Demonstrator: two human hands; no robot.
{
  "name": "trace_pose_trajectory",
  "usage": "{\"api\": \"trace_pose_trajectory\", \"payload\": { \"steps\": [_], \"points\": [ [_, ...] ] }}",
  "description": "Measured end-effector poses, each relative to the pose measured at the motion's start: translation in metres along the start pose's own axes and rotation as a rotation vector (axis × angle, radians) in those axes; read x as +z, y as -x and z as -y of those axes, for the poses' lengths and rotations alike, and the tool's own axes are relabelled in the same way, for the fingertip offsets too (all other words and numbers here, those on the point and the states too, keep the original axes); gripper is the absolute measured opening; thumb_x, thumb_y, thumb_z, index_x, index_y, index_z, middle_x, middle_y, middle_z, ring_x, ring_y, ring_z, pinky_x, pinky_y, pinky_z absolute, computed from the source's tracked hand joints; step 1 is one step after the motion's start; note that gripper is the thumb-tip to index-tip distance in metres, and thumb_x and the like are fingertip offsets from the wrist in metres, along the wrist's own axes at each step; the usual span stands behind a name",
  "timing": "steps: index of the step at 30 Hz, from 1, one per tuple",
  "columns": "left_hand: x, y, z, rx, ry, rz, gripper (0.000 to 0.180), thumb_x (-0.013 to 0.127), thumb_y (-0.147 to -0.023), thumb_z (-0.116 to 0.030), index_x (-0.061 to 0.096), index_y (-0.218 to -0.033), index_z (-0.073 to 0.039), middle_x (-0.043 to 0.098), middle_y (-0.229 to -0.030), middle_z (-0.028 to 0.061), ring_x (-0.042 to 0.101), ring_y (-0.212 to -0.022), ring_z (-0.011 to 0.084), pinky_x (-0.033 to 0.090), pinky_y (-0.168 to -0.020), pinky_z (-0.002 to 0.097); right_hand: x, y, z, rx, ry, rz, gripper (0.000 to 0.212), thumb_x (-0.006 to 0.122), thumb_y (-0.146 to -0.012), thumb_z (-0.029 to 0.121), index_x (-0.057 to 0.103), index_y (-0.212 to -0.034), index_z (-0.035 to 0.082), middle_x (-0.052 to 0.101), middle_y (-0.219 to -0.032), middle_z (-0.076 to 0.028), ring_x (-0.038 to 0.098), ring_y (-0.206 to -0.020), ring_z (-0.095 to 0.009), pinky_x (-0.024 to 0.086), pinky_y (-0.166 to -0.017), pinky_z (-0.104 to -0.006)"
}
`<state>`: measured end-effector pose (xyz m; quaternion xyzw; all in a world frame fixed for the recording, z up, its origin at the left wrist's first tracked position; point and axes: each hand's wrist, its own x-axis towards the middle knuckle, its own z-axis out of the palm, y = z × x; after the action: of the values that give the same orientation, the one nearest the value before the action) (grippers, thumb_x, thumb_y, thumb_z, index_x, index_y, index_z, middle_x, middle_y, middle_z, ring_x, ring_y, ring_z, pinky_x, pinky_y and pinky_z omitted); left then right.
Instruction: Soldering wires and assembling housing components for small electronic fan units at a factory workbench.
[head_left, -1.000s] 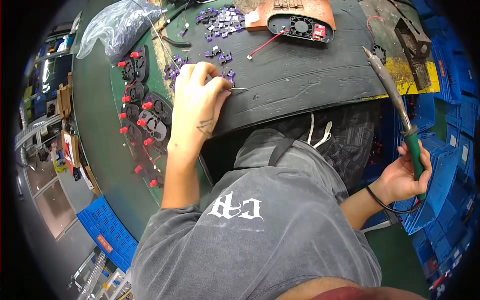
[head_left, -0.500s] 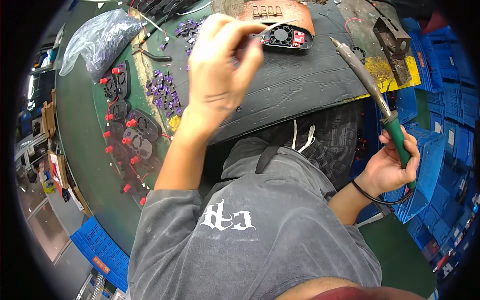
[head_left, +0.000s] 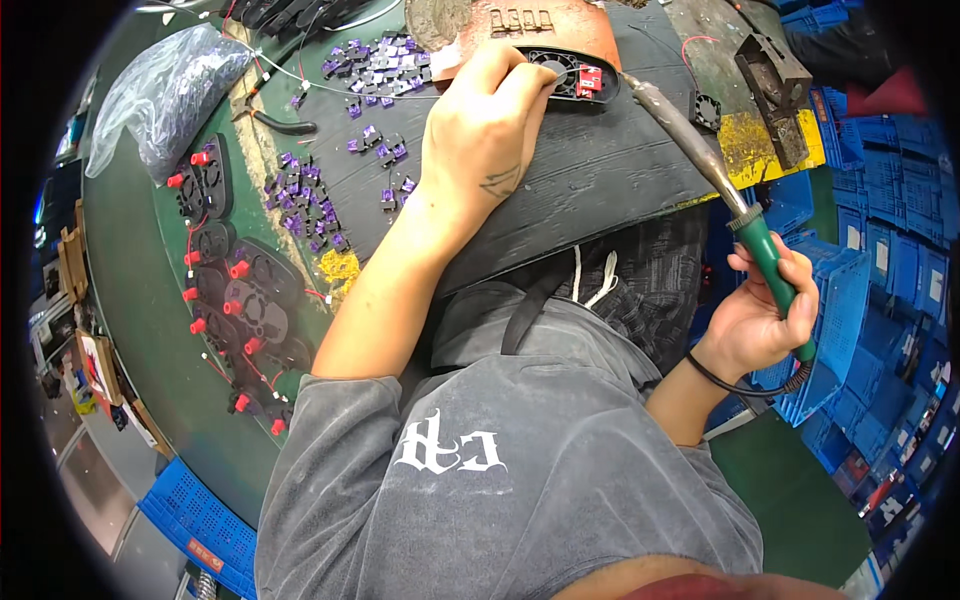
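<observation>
My right hand (head_left: pixel 762 310) is wrapped round the green handle of a soldering iron (head_left: pixel 690 145). The iron's tip points up and left, close by the right end of a black oval housing (head_left: pixel 607 92); whether they touch I cannot tell. Inside the housing sit a small fan (head_left: pixel 552 72) and a red circuit board (head_left: pixel 590 82). My left hand (head_left: pixel 485 130) is closed in a pinch over the housing's left end. From its fingers a thin silvery strand of solder wire (head_left: pixel 400 97) trails away left, and its free end reaches over the fan towards the red board.
Purple-and-black switches (head_left: pixel 375 70) lie scattered on the black work board. Pliers (head_left: pixel 275 122), a plastic bag (head_left: pixel 170 100) and housings with red parts (head_left: pixel 262 305) are at left. A loose fan (head_left: pixel 705 110) and a metal stand (head_left: pixel 775 95) lie right, with blue crates (head_left: pixel 840 320) beyond.
My left hand has come down and right onto the housing, bringing the strand over the fan. The soldering iron's tip has moved left, nearer the housing.
</observation>
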<state>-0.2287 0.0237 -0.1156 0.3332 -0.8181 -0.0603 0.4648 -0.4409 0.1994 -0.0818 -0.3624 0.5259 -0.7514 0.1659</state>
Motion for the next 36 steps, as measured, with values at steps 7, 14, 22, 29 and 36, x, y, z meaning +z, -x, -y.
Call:
{"api": "trace_pose_trajectory", "payload": {
  "steps": [7, 14, 22, 29, 36],
  "points": [
    [0.006, 0.007, 0.003, -0.068, 0.055, 0.04, 0.015, 0.072, -0.076, 0.0, 0.067, -0.09, -0.002, 0.057, -0.084, 0.0095, 0.059, -0.075, 0.0263, 0.049, -0.067, 0.0338, 0.012, 0.003, -0.015, 0.029, 0.058, 0.035, 0.044, 0.039, -0.093, 0.035, 0.061, -0.093, -0.004, 0.063, -0.099, -0.021, 0.067, -0.072, -0.033, 0.059, -0.062, -0.0369],
    [0.005, 0.006, 0.006, -0.056, 0.054, 0.017, 0.015, 0.072, -0.076, 0.001, 0.067, -0.09, -0.003, 0.058, -0.084, 0.0089, 0.059, -0.073, 0.0254, 0.049, -0.066, 0.0334, 0.022, 0.003, -0.018, 0.034, 0.031, 0.009, 0.041, 0.041, -0.09, 0.029, 0.059, -0.088, -0.008, 0.059, -0.096, -0.022, 0.067, -0.07, -0.035, 0.06, -0.056, -0.0388],
    [0.008, 0.006, 0.007, -0.018, 0.031, -0.006, 0.009, 0.069, -0.077, -0.002, 0.061, -0.081, -0.001, 0.055, -0.077, 0.0086, 0.061, -0.071, 0.0247, 0.051, -0.063, 0.0323, 0.021, 0.002, -0.016, 0.035, 0.026, 0.012, 0.041, 0.043, -0.09, 0.029, 0.06, -0.087, -0.008, 0.059, -0.095, -0.021, 0.067, -0.069, -0.035, 0.06, -0.056, -0.0385],
    [0.006, 0.006, 0.005, -0.046, 0.043, 0.01, 0.016, 0.071, -0.076, 0.002, 0.067, -0.09, -0.002, 0.058, -0.084, 0.0083, 0.059, -0.072, 0.0245, 0.049, -0.065, 0.0326, 0.021, 0.003, -0.017, 0.027, 0.034, 0.013, 0.041, 0.043, -0.089, 0.029, 0.06, -0.087, -0.008, 0.059, -0.094, -0.021, 0.067, -0.069, -0.035, 0.06, -0.055, -0.0385],
    [0.007, 0.007, 0.005, -0.058, 0.057, -0.007, 0.016, 0.071, -0.076, 0.002, 0.067, -0.091, -0.002, 0.058, -0.085, 0.0086, 0.06, -0.073, 0.0246, 0.049, -0.065, 0.0326, 0.016, 0.003, -0.014, 0.018, 0.062, 0.058, 0.042, 0.043, -0.092, 0.033, 0.061, -0.092, -0.005, 0.063, -0.097, -0.022, 0.067, -0.071, -0.033, 0.06, -0.06, -0.0367]
  ]
}}
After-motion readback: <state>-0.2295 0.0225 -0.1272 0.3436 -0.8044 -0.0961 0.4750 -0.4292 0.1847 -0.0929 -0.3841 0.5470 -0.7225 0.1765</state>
